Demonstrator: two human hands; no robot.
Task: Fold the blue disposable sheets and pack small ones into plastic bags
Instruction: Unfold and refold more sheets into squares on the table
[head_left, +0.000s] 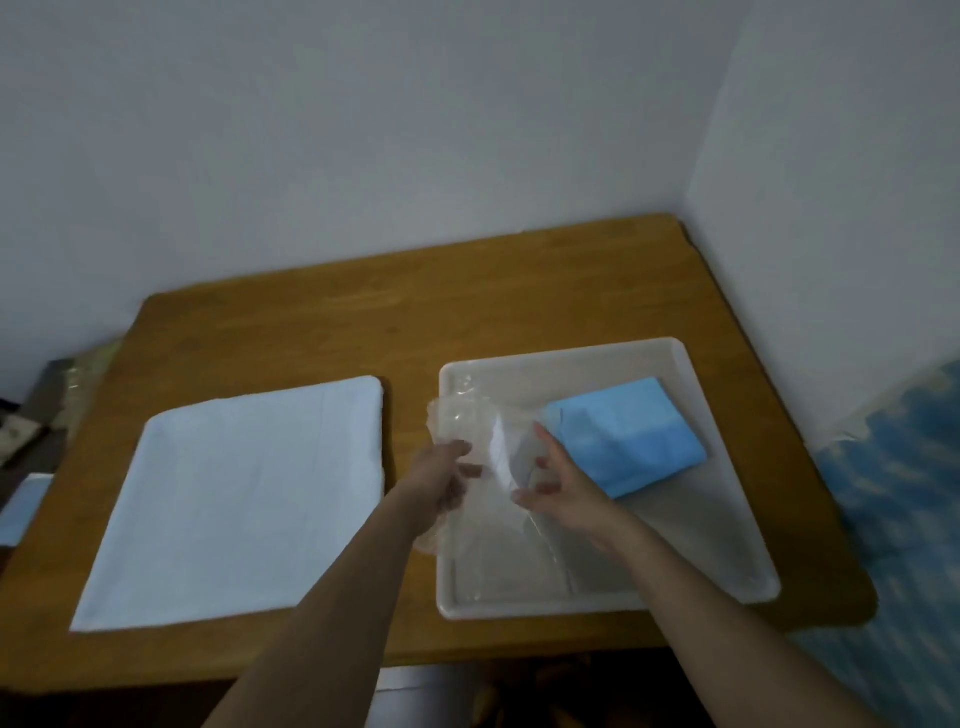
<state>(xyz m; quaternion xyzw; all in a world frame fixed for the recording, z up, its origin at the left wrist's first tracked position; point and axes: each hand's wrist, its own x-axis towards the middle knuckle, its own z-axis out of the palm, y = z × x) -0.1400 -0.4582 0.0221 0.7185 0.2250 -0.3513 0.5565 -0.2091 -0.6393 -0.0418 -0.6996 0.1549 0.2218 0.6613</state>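
Both hands held a clear plastic bag (483, 447) above the near-left part of the white tray (727, 592): left hand (441, 478) pinching one edge, right hand (558, 486) gripping the other with curled fingers. The folded blue sheet (628, 441) lay in the tray, just beside the right hand. The film looked light, limp and slippery, so it was probably best taken at its mouth; the mouth itself was indistinct.

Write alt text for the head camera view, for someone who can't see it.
Both hands, left and right, hold a clear plastic bag above a white tray containing a folded blue sheet. A large pale folded sheet lies left of the tray on a wooden table.
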